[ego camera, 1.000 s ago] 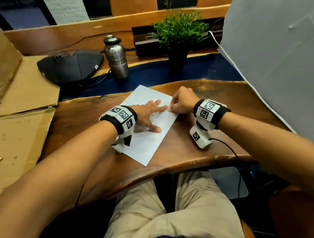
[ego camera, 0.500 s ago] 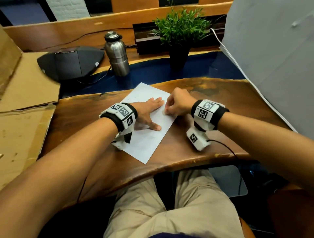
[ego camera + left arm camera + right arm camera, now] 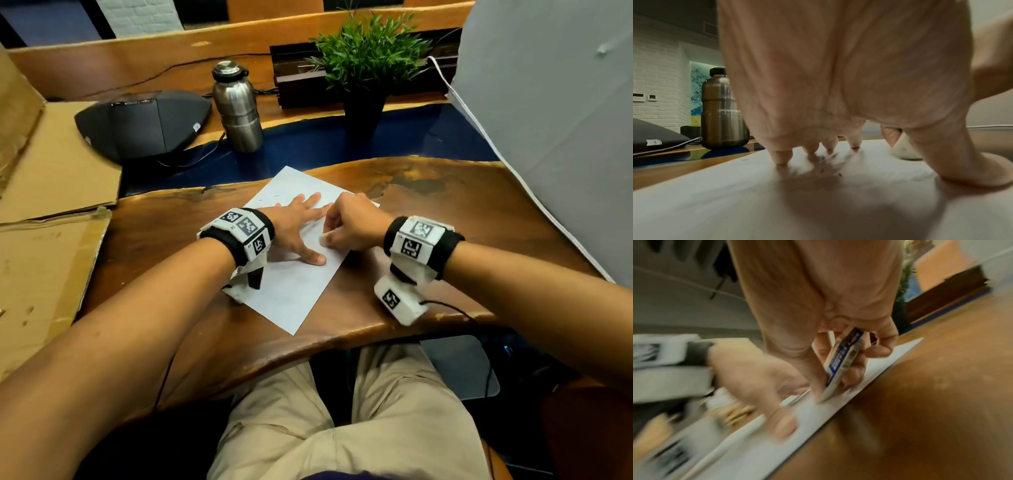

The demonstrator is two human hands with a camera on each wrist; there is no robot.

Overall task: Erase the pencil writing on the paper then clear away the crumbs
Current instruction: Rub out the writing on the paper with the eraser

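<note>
Low in the head view, two bare forearms reach up from the bottom corners over a brown wooden bench [image 3: 428, 274]. Just above them, at the frame's centre, a white sheet of paper [image 3: 291, 298] lies slanted on the wood. On its upper half the left hand [image 3: 294, 229] rests with fingers straight and spread, palm raised, thumb and fingertips [image 3: 780, 158] pressing the sheet down. Touching it from the right, the right hand [image 3: 352, 224] has its grip clamped on a white eraser [image 3: 840, 368] in a blue and white sleeve, pinched between thumb and curled fingers, its bare end on the paper close to the sheet's right edge. A few dark crumbs [image 3: 830, 173] lie on the paper by the left fingertips. Faint pencil marks [image 3: 269, 198] show near the sheet's top corner. Farther up stand a steel bottle [image 3: 237, 106], a black speakerphone [image 3: 144, 123] at upper left, and a potted plant [image 3: 368, 68] at top centre.
</note>
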